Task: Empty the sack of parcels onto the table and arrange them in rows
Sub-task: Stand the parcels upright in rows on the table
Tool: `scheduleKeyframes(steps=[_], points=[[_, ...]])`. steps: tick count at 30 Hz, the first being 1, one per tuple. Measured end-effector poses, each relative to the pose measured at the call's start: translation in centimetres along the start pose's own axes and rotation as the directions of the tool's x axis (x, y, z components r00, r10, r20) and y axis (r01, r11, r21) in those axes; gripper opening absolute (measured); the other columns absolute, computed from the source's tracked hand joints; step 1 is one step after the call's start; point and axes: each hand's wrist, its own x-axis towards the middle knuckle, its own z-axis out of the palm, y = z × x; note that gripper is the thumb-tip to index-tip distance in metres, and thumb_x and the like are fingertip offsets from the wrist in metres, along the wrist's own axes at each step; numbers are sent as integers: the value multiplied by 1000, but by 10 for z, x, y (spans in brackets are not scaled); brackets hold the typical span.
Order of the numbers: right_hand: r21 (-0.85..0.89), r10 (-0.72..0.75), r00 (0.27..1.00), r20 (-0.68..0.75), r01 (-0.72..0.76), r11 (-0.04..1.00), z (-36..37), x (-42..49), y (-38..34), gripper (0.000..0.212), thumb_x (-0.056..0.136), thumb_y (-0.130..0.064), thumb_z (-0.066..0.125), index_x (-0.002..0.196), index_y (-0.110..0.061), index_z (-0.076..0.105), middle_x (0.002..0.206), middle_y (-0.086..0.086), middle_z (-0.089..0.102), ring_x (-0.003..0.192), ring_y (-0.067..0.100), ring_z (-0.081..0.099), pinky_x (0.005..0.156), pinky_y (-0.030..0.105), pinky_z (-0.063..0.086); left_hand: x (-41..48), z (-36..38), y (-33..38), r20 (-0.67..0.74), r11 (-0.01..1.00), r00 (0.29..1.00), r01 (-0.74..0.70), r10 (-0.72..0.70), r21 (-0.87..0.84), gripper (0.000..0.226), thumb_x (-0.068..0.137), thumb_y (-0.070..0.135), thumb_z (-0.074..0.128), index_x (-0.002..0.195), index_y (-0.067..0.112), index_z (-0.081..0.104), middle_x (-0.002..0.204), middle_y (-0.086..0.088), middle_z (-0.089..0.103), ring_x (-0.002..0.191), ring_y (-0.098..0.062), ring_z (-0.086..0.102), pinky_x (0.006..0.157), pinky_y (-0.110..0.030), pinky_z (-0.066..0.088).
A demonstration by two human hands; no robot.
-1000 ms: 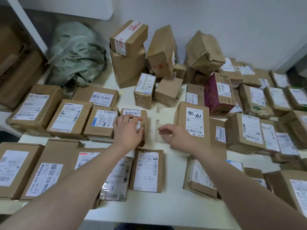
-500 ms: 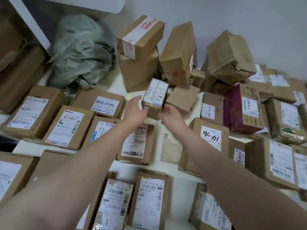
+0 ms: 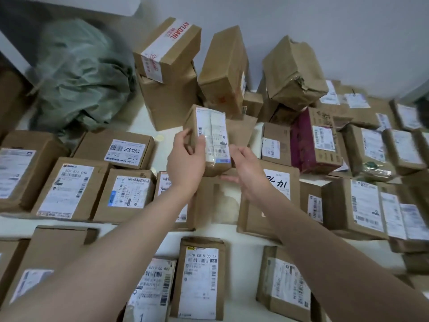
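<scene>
Parcel (image 3: 209, 135), small and labelled, is held up between both hands. The left hand (image 3: 185, 159) grips its left edge, and the right hand (image 3: 248, 168) supports it from below with nearly straight fingers. It is better to lower it label-up into the gap (image 3: 218, 201) just beneath the hands, without tilting.

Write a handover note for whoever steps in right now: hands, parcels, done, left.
Left hand grips the small labelled parcel, lifted above the table. Right hand is open at the parcel's lower right corner; contact unclear.
Sack lies crumpled at the back left, apparently emptied.
Done: many parcels lie label-up in rows across the near and middle table.
Left: set the held parcel into a row, then sort the loose pile stacked at the back.
</scene>
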Motion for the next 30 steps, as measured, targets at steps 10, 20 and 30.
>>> scheduleKeyframes(steps=[10,20,30], points=[[-671,-129,990,54,131,730,-60,-43,37,35,94,-43,57,86,-10,51,70,0,57,59,16,59,63,35,52,-69,8,-25,219,938,975,-100,26,333,49,93,47,51,138,31,42,85,6,62,85,-22,62,70,-33,46],[-909,-314,916,251,335,249,-60,-36,42,38,90,-36,60,125,-23,55,127,3,51,124,21,40,95,34,40,-61,-2,-37,354,627,930,-334,97,704,65,86,51,59,145,35,36,141,-4,40,132,-27,30,108,-42,29],[-986,-162,978,130,145,88,-75,16,34,69,88,-58,51,144,-23,30,152,3,21,141,27,13,108,50,22,-20,-7,-36,539,507,826,-397,-165,765,51,91,63,43,140,55,33,143,4,43,135,-26,33,109,-52,22]])
